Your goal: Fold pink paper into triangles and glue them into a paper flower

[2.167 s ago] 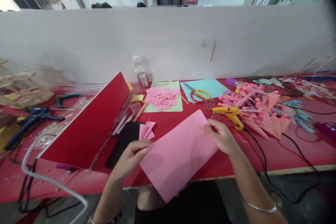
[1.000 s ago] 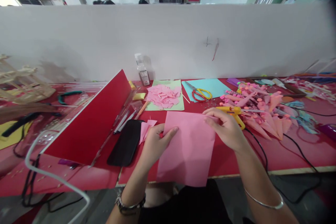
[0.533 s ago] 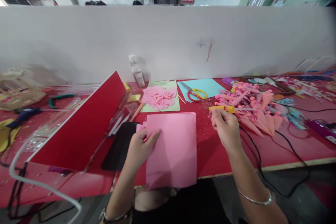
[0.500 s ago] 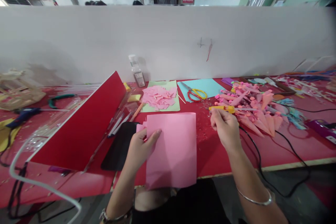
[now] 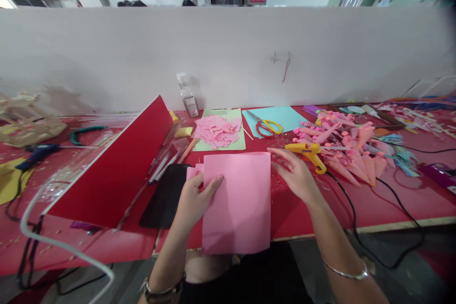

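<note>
A sheet of pink paper (image 5: 238,204) is pinched by its left side in my left hand (image 5: 197,199), thumb on top. Smaller pink pieces poke out behind that hand. My right hand (image 5: 295,175) is open beside the sheet's upper right corner, fingers stretched toward it; whether they touch the edge I cannot tell. Just right of those fingers lies a yellow glue gun (image 5: 309,153), its nozzle pointing left. Beyond the sheet, a pile of cut pink paper pieces (image 5: 218,131) rests on light green paper (image 5: 237,143).
Scissors (image 5: 269,127) lie on blue paper (image 5: 294,116). Pink paper cones (image 5: 352,152) are heaped at right, with a black cord (image 5: 351,204) nearby. At left stand a slanted red board (image 5: 117,171) and a black phone-like slab (image 5: 162,199). A bottle (image 5: 188,97) stands by the partition.
My right hand has left the glue gun on the table and moved left to the pink sheet's upper right corner, its fingers opening. My left hand still holds the sheet.
</note>
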`<act>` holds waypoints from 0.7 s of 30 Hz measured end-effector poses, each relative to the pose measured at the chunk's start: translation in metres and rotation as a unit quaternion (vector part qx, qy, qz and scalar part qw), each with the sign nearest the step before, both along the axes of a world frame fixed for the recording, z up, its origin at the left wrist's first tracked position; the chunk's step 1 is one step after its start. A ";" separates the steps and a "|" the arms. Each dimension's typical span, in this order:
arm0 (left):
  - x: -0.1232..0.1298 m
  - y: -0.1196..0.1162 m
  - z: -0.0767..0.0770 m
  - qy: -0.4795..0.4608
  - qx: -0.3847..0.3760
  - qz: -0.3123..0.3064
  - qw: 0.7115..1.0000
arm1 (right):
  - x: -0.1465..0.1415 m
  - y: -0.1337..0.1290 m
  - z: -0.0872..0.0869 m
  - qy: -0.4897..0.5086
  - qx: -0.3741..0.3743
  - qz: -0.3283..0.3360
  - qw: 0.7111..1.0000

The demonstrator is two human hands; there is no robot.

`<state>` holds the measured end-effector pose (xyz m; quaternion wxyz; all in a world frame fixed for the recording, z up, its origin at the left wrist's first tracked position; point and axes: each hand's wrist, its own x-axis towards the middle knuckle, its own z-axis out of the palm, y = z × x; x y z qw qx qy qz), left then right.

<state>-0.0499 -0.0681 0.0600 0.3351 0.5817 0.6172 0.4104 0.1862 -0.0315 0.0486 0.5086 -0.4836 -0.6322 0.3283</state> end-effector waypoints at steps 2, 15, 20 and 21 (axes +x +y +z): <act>0.003 0.000 0.002 -0.010 0.002 0.000 1.000 | -0.002 -0.002 -0.001 0.056 -0.034 0.061 0.996; 0.018 -0.004 0.013 -0.075 -0.038 -0.012 0.996 | -0.023 -0.021 0.004 0.115 -0.134 0.024 0.984; 0.017 -0.004 0.012 -0.115 -0.067 -0.062 0.989 | -0.023 -0.024 0.003 0.180 -0.158 0.016 0.971; 0.016 -0.004 0.012 -0.114 -0.064 -0.068 0.989 | -0.023 -0.024 0.003 0.190 -0.159 0.014 0.969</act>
